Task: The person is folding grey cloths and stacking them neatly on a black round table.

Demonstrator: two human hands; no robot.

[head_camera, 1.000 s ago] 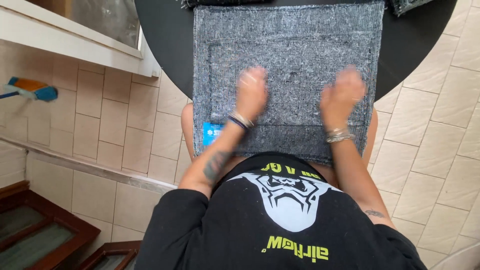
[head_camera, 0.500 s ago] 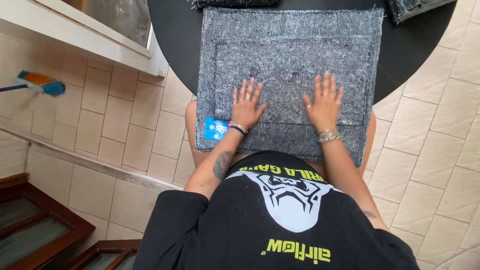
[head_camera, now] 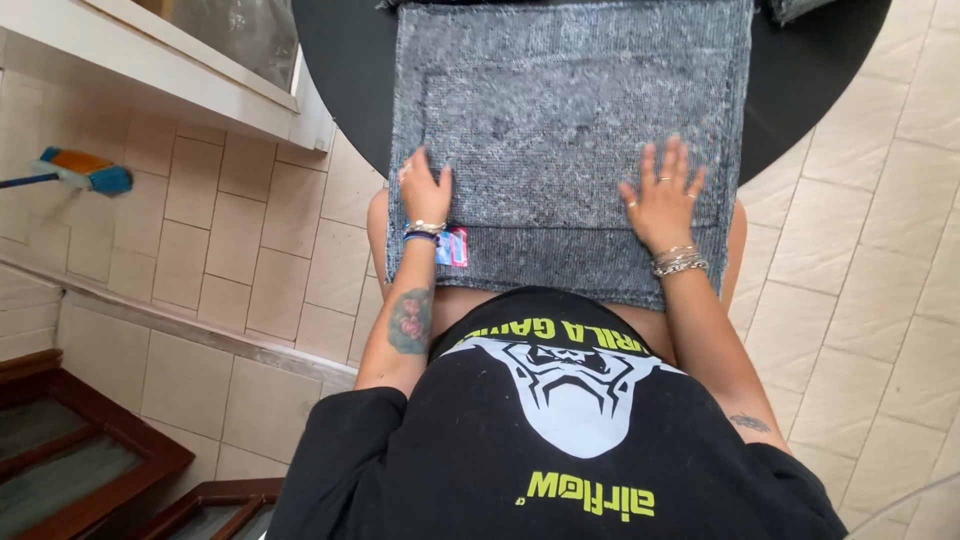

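We see a grey rectangular felt cloth [head_camera: 570, 130] lying on the round black table [head_camera: 340, 50], with its near edge hanging over the table's near edge toward the person's lap. Our left hand [head_camera: 425, 190] lies near the cloth's near left corner, the fingers curled together on the fabric; we cannot tell if it pinches the edge. Our right hand [head_camera: 662, 200] rests flat near the near right corner, fingers spread, gripping nothing. A small blue and red label [head_camera: 452, 246] hangs from the cloth just beside the left wrist. A blue and orange broom head [head_camera: 90, 172] lies on the tiled floor [head_camera: 880, 250], well apart.
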